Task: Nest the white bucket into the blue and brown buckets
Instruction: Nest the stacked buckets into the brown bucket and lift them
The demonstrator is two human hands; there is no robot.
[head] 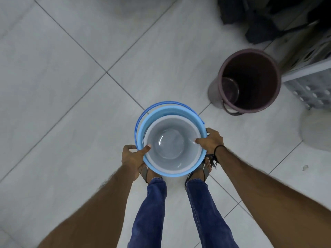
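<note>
The white bucket (172, 144) sits nested inside the blue bucket (154, 115), directly in front of my feet. My left hand (133, 156) grips the joined rims on the left side, thumb over the white rim. On the right side my right hand (210, 140) grips the same rims, thumb inside the white bucket. The blue handle lies folded down around the far rim. To the upper right, the brown bucket (250, 81) stands upright on the floor, open and apart from the other two.
Light grey floor tiles (71, 86) stretch to the left and ahead. A white perforated basket (311, 88) stands right of the brown bucket. Dark bags or cloth (265, 18) lie at the top right. A pale round object (315, 129) sits at the right edge.
</note>
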